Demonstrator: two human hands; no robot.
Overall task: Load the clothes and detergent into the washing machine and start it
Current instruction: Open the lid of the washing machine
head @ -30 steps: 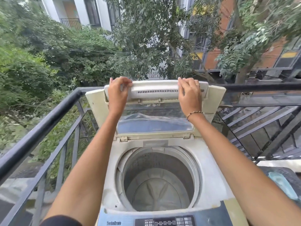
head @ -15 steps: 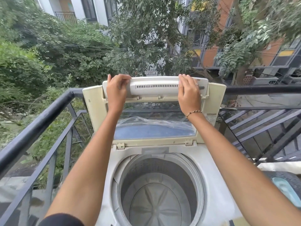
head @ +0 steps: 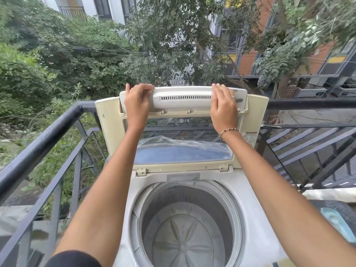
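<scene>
Top-load washing machine point(head: 256, 224) on a balcony, lid point(head: 183, 132) folded up and standing near upright at the back, its long axis running left-right across the view. Left hand point(head: 137, 106) grips the lid's top-left edge, fingers point(head: 143, 87) curled over the rim and clamped on it; right hand point(head: 223, 106) lies on the top-right part, fingers point(head: 219, 89) together and hooked over the top edge, looks like a hold but looser, thumb not visible. Both hands sit level with each other at the far side of the machine, well beyond the tub opening, so both arms reach straight over the drum point(head: 185, 234). Drum is directly below and nearer the person than the hands; it is empty, only the pulsator at the bottom, no clothes, no detergent seen. Clothes not in view anywhere; dark thing with a light blue patch point(head: 335, 222) at right edge, cannot tell what it is. Black railing point(head: 44, 137) just beside the machine on the left and behind. Judgement: lid-opening step about done, loading not yet begun; next move likely needs hands off the lid and back toward the body, neither hand nearer
</scene>
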